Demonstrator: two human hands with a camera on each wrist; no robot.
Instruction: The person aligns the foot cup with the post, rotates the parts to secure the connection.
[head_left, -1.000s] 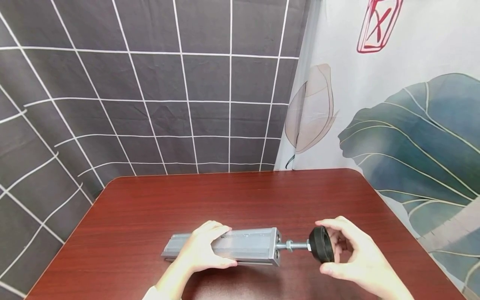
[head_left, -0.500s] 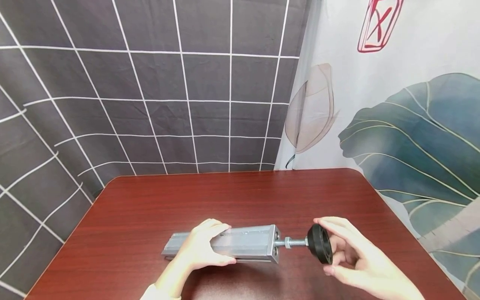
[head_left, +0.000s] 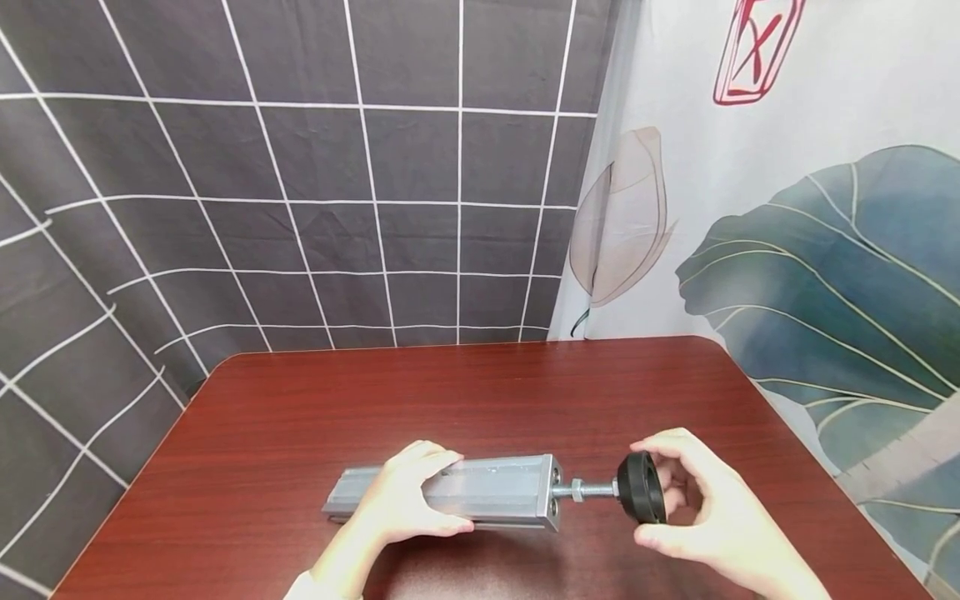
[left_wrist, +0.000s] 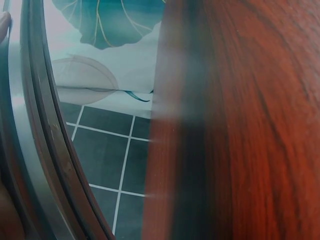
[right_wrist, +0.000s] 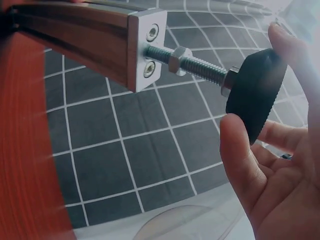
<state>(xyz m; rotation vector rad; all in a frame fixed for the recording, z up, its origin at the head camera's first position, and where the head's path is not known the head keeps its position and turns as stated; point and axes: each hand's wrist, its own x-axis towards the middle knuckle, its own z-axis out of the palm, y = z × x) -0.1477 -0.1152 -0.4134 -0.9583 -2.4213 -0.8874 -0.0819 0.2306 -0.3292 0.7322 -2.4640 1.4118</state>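
Note:
A silver aluminium profile [head_left: 491, 490] lies lengthwise low in the head view, an end plate [right_wrist: 146, 50] with two screws capping its right end. My left hand [head_left: 405, 500] grips the profile around its middle, thumb on the near side and fingers over the far side. Out of the end plate runs a threaded rod [right_wrist: 202, 69] carrying a hex nut [right_wrist: 179, 60]. On the rod's outer end sits a round black levelling foot [right_wrist: 257, 90]. My right hand [head_left: 705, 508] pinches that foot at its rim between thumb and fingers. The left wrist view shows the profile's grooved side [left_wrist: 45, 120] close up.
Everything is above a reddish-brown wooden table [head_left: 450, 392] with rounded far corners. Behind it hangs a dark grey cloth [head_left: 412, 233] with white grid lines. A pale curtain [head_left: 690, 183] printed with leaves hangs at the right.
The profile's right end rose slightly with the foot, then came back down. My right thumb and fingers shifted on the foot's rim, the hand moving right and then back left. The left hand keeps its grip.

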